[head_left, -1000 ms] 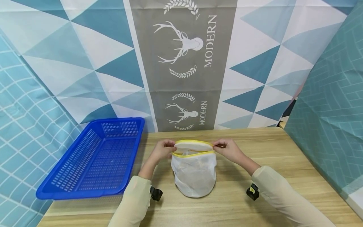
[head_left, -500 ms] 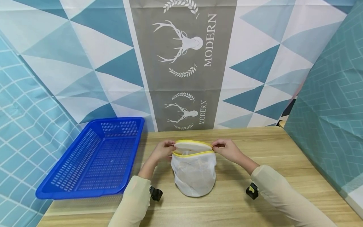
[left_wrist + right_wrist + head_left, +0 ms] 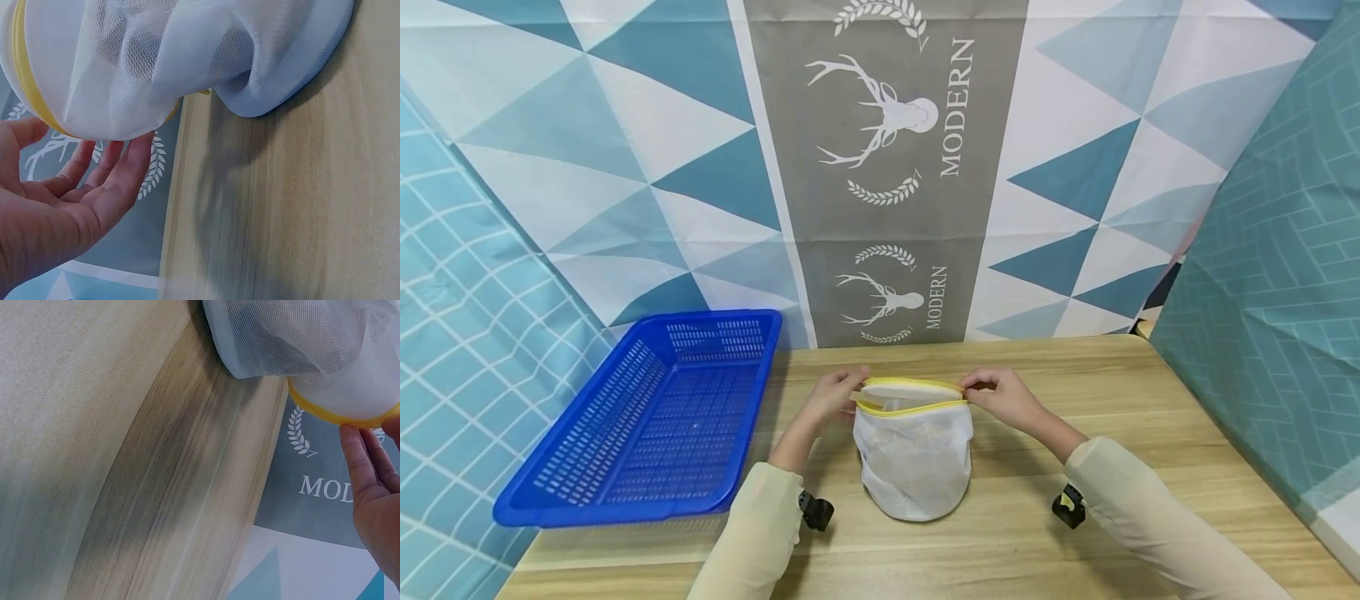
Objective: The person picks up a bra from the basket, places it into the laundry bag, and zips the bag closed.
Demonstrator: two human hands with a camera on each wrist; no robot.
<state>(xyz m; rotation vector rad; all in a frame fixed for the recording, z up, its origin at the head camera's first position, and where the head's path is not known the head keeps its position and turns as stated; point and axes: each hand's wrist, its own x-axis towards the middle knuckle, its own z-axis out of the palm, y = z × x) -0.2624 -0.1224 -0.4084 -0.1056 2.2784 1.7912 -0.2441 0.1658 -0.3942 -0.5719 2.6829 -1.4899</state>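
A white mesh laundry bag [image 3: 913,467] with yellow zipper edging stands in the middle of the table, its mouth parted toward the back. My left hand [image 3: 831,398] is at the left end of the mouth. In the left wrist view its fingers [image 3: 128,169] are spread and loosely bent, the fingertips against or just beside the mesh, not closed round it. At the mouth's right end my right hand [image 3: 1003,398] pinches the yellow edge between thumb and fingers, as the right wrist view also shows. Something whitish is faintly visible inside the mouth; I cannot tell what.
A blue perforated plastic basket [image 3: 677,433] stands on the left of the wooden table [image 3: 1075,533]. Patterned cloth [image 3: 887,167] hangs behind the table, and tile-patterned sheets [image 3: 1277,275] flank both sides.
My left hand has loosened its pinch on the bag's edge and its fingers have straightened. The back rim has sunk a little on the left. The right hand has stayed in place.
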